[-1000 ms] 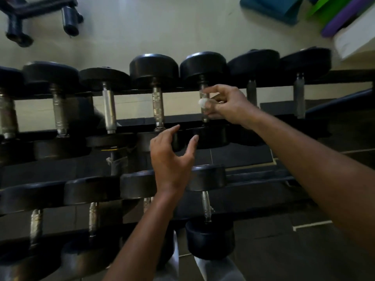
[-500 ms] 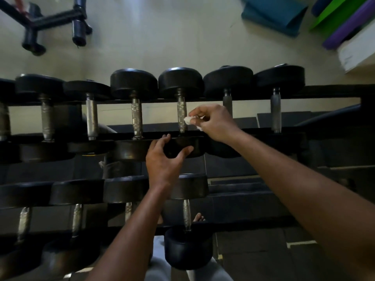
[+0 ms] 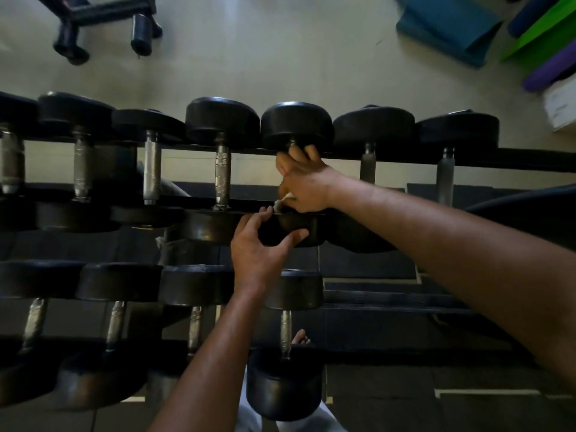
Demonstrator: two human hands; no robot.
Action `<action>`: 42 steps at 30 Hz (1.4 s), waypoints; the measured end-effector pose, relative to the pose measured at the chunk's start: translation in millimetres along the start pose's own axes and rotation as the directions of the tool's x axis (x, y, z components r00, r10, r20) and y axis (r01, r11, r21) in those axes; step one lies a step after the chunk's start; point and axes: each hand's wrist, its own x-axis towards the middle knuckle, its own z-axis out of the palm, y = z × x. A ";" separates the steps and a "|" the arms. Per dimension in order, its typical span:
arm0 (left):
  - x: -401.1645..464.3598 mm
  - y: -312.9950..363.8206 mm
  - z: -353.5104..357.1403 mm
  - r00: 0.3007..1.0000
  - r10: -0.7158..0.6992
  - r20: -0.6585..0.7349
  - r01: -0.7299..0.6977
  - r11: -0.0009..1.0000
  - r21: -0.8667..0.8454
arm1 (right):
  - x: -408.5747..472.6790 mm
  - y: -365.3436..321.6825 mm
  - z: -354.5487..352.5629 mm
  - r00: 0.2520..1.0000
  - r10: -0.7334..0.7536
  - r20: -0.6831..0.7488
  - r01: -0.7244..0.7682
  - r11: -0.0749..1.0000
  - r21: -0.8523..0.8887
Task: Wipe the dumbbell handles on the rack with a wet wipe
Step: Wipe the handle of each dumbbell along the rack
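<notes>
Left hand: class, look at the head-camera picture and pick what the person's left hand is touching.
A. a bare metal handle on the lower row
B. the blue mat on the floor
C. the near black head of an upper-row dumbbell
C: the left hand curls around the near head of the dumbbell whose handle the right hand grips with the wet wipe.

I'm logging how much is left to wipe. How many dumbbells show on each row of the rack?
Upper-row dumbbells: 7
Lower-row dumbbells: 4
Total: 11
</notes>
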 end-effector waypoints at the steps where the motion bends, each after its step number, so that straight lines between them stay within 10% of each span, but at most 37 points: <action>1: 0.1 -0.4 0.1 1.000 0.001 0.002 -0.001 1.000 -0.002 | 7.8 -6.1 -3.2 0.999 0.007 0.053 -0.005 0.999 -0.050; 13: 1.1 -1.1 0.0 1.000 0.012 0.000 -0.012 1.000 -0.009 | -27.0 14.0 23.1 0.986 0.141 -0.094 -0.098 0.926 0.364; 18: 1.2 -1.4 0.6 1.000 -0.001 -0.006 0.001 1.000 -0.017 | -36.7 17.2 36.7 0.968 0.253 0.001 -0.185 0.705 0.684; 42: 1.8 1.1 -4.0 1.000 0.004 0.031 -0.003 1.000 -0.017 | -48.1 27.0 41.4 0.914 0.356 0.197 -0.309 0.291 0.905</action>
